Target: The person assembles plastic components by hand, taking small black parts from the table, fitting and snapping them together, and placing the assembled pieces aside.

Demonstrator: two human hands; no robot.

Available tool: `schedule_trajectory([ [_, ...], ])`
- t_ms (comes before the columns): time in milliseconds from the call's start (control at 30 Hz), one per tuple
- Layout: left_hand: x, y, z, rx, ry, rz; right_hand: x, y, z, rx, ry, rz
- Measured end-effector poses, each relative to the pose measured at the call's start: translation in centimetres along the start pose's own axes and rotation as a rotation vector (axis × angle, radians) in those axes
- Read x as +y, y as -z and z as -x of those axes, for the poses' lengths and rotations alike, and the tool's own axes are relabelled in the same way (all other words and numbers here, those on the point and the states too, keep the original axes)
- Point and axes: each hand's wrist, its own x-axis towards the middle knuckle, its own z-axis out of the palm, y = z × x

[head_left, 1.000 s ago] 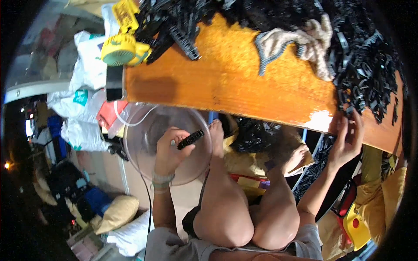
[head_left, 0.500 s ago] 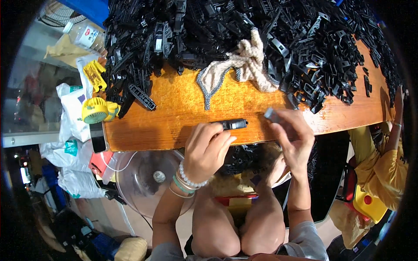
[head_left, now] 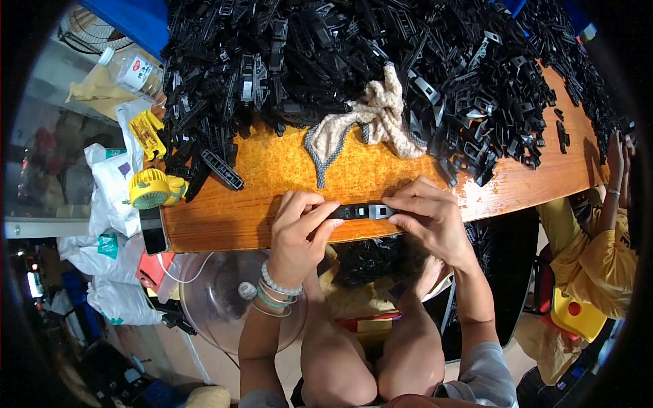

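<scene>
Close to the table's near edge, my left hand (head_left: 299, 228) pinches the left end of a slim black plastic part (head_left: 352, 211), held level from left to right. From the other side, the fingertips of my right hand (head_left: 435, 221) grip a small grey plastic piece (head_left: 379, 211). The grey piece sits at the right end of the black part, in contact with it; how deeply they fit together I cannot tell. Farther back lies a crumpled beige cloth (head_left: 367, 126) with a checked border.
Heaped black plastic parts (head_left: 306, 61) cover the far side of the wooden table (head_left: 258, 204). On the left are a yellow handheld fan (head_left: 153, 189), a phone (head_left: 154, 231) and a plastic bottle (head_left: 136, 71). A clear round tub (head_left: 224, 299) stands below; another person (head_left: 598, 258) sits at right.
My right hand has come left and brought the grey piece against the black part's right end. My left hand has shifted slightly left, still holding the black part.
</scene>
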Motion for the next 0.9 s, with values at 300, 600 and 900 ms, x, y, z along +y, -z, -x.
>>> schedule_trajectory([
  [300, 0.2, -0.6, -0.4, -0.053, -0.063, 0.001, -0.6, -1.0, -0.1, -0.011, 0.086, 0.144],
  [600, 0.5, 0.9, -1.9, -0.162, 0.038, 0.161, 1.2, 4.2, 1.9, 0.347, 0.101, 0.279],
  [900, 5.9, -11.4, -18.0, -0.158, -0.630, 0.025, 9.8, 15.5, -3.6, 0.909, -0.193, 1.029],
])
